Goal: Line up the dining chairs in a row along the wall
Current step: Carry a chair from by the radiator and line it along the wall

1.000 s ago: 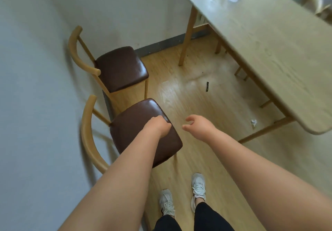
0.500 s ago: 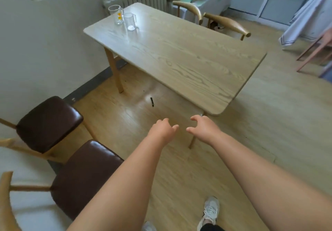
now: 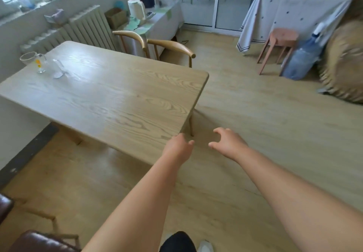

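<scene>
table (image 3: 110, 98) fills centre-left | two chairs (image 3: 170, 44) tucked behind its far edge, upper centre | two seats (image 3: 37, 241) lower left | left hand (image 3: 179, 147), right hand (image 3: 228, 143) half-curled, empty | risk: clipping table corner rounding it

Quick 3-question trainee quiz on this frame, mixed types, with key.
1. True or false: the left hand is gripping a chair.
2. How many curved light-wood chair backs stand at the far side of the pale rectangular wooden table? A) none B) two C) four
3. Fill in: the two clear glass vessels stand on the table near its ____ corner, as seen in the picture.

Key: 1 false, both hands are empty, the right hand with fingers spread. 2 B. 3 far left.
</scene>
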Demonstrator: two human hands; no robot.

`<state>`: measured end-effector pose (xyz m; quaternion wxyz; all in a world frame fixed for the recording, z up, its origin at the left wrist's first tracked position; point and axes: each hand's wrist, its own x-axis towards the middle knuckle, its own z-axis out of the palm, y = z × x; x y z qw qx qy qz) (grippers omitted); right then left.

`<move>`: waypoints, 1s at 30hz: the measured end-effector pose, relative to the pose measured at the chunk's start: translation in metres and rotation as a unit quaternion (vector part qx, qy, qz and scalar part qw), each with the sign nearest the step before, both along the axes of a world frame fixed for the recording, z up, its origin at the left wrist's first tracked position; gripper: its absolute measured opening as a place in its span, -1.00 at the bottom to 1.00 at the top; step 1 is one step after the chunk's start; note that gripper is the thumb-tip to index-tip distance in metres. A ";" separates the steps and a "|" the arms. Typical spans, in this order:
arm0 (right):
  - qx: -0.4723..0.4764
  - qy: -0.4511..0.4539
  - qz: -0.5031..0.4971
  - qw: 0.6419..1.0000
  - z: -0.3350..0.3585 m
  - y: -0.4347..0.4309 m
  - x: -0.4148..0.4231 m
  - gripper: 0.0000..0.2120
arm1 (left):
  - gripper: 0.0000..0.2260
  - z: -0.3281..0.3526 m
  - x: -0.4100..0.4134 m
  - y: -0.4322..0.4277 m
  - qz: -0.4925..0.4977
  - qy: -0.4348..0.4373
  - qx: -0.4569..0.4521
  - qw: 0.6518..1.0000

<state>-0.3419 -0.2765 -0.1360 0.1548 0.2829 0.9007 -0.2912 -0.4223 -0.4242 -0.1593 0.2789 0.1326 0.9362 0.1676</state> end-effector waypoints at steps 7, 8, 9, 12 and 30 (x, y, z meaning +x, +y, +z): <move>-0.002 0.001 -0.026 1.000 -0.010 0.095 -0.064 -0.39 | -0.53 -0.015 -0.074 0.089 -0.028 0.008 -0.003 1.000; -0.001 0.003 -0.030 1.000 -0.011 0.109 -0.076 -0.39 | -0.53 -0.017 -0.087 0.102 -0.030 0.008 0.001 1.000; -0.003 0.005 -0.035 0.999 -0.012 0.117 -0.084 -0.40 | -0.53 -0.020 -0.096 0.110 -0.031 0.010 0.005 0.999; -0.009 -0.004 -0.047 0.999 -0.017 0.159 -0.126 -0.41 | -0.55 -0.029 -0.140 0.153 -0.032 0.015 0.007 0.999; 0.012 -0.036 0.024 0.999 -0.033 0.415 -0.348 -0.40 | -0.57 -0.044 -0.361 0.402 0.030 0.036 0.064 0.997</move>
